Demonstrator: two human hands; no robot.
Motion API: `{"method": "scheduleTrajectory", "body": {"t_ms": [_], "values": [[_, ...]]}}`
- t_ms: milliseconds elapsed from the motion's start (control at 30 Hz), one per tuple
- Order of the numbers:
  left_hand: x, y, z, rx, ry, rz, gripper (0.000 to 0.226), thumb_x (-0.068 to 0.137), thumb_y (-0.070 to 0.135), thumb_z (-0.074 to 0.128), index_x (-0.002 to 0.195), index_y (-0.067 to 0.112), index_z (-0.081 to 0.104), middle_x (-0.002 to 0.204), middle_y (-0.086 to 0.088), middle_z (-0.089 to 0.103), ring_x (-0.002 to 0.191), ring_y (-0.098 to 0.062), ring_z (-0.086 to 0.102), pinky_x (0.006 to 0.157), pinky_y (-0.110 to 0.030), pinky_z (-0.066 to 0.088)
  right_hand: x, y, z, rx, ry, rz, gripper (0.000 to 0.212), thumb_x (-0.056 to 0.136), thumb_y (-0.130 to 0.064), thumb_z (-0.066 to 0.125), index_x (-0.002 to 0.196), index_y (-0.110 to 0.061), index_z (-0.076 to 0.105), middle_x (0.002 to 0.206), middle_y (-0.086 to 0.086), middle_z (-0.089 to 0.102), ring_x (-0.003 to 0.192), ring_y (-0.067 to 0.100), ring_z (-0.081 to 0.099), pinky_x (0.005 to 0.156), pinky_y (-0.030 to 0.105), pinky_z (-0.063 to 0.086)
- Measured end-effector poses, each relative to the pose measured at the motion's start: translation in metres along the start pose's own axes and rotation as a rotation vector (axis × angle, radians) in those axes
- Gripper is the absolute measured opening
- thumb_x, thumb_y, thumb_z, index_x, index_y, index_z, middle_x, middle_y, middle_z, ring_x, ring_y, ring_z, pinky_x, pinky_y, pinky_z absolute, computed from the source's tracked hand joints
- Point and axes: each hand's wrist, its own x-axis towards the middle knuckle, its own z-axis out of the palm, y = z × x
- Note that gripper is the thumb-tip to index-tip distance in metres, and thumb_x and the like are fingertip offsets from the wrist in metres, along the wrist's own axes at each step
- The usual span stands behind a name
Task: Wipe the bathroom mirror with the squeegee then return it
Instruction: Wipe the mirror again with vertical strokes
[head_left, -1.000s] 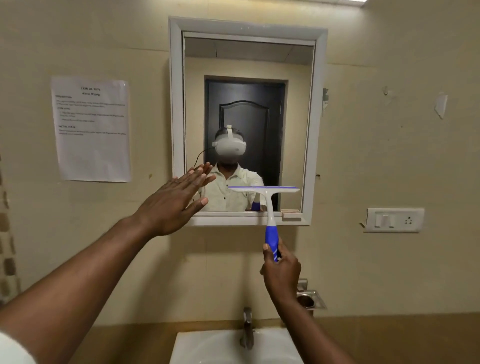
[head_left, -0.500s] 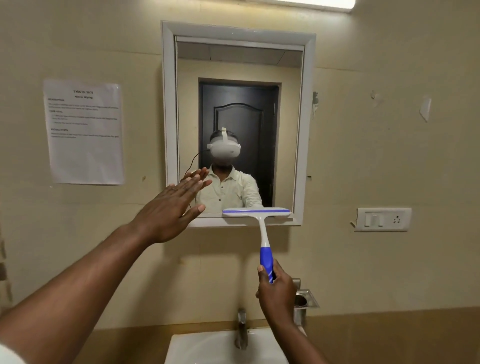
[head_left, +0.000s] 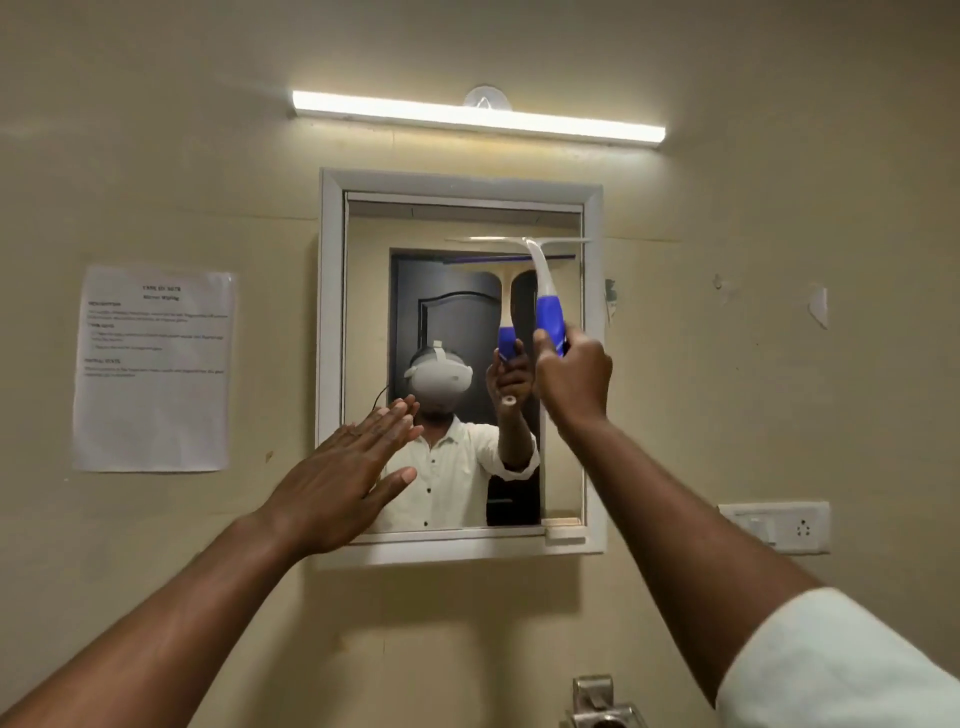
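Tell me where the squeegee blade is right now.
Head view: the squeegee blade sits against the upper right of the mirror, just under the frame's top edge, held up by the right hand.

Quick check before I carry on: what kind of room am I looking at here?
Most likely a bathroom: a framed wall mirror with a strip light above it, and the top of a metal tap just below. The right hand holds a squeegee up near the top of the glass.
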Motion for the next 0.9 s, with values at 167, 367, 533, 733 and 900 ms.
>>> {"method": "scheduleTrajectory", "body": {"t_ms": [167, 367, 533, 733, 900], "values": [[0.015, 0.000, -0.005, 0.005, 0.012, 0.024, 0.057, 0.094, 0.052, 0.024, 0.136, 0.040, -0.014, 0.147, 0.025, -0.015, 0.136, 0.007, -0.019, 0.113, -0.019, -0.006, 0.043, -0.008, 0.011, 0.042, 0.039, 0.004, 0.034, 0.092, -0.026, 0.054, 0.120, -0.005, 0.057, 0.085, 0.003, 0.059, 0.061, 0.002, 0.053, 0.054, 0.011, 0.036], [0.036, 0.002, -0.013, 0.025, 0.007, 0.012, 0.064, 0.088, 0.060, 0.012, 0.142, 0.038, -0.011, 0.152, 0.023, -0.013, 0.139, 0.006, -0.017, 0.115, -0.021, -0.005, 0.051, 0.000, 0.025, 0.032, 0.028, -0.014, 0.031, 0.092, -0.022, 0.055, 0.118, -0.006, 0.057, 0.086, 0.007, 0.062, 0.072, 0.016, 0.062, 0.057, 0.013, 0.041], [0.050, 0.003, -0.014, 0.034, 0.018, 0.017, 0.064, 0.090, 0.058, 0.015, 0.146, 0.036, -0.009, 0.154, 0.020, -0.012, 0.140, 0.004, -0.016, 0.115, -0.021, -0.005, 0.062, 0.002, 0.029, -0.003, 0.031, -0.036, 0.031, 0.091, -0.019, 0.055, 0.118, -0.003, 0.056, 0.081, 0.005, 0.057, 0.064, 0.009, 0.058, 0.054, 0.012, 0.039], [0.053, 0.003, -0.006, 0.025, 0.003, 0.009, 0.066, 0.088, 0.060, 0.012, 0.146, 0.036, -0.010, 0.155, 0.018, -0.012, 0.141, 0.003, -0.014, 0.117, -0.022, -0.004, 0.060, 0.009, 0.028, 0.033, 0.011, -0.036, 0.039, 0.091, -0.019, 0.056, 0.126, -0.003, 0.051, 0.091, 0.009, 0.059, 0.080, 0.021, 0.065, 0.066, 0.018, 0.048], [0.049, 0.001, 0.002, 0.020, 0.005, 0.011, 0.068, 0.084, 0.063, 0.008, 0.144, 0.038, -0.010, 0.154, 0.021, -0.014, 0.140, 0.004, -0.016, 0.117, -0.022, -0.003, 0.049, 0.014, 0.026, 0.089, -0.004, 0.011, 0.039, 0.091, -0.020, 0.057, 0.127, -0.005, 0.050, 0.099, 0.014, 0.063, 0.086, 0.025, 0.067, 0.078, 0.030, 0.055]]}}
